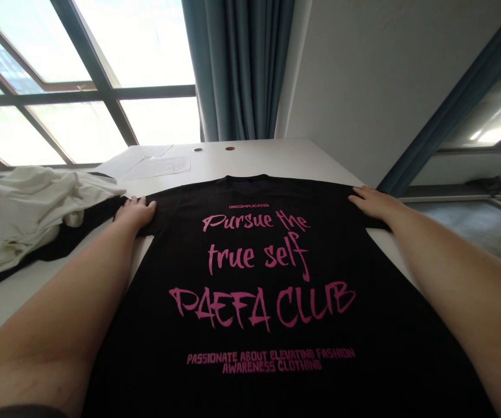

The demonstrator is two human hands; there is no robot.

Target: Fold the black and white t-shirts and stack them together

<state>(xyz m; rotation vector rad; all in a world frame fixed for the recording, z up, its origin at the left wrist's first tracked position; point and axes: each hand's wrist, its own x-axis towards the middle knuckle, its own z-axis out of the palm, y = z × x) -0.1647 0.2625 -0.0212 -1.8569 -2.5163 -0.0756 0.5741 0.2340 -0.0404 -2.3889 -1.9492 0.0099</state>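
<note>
A black T-shirt with pink lettering lies spread flat, its neckline at the far side and its sleeves stretched out to both sides. On the left sleeve rests my left hand, palm down with its fingers apart. My right hand lies on the right sleeve, fingers stretched out over the fabric. Neither hand grips anything that can be seen. Beneath the shirt is a white table.
A crumpled white garment lies over dark cloth at the left. Sheets of paper are on the table's far left part. Behind stand a window and a blue curtain; a wall is at the right.
</note>
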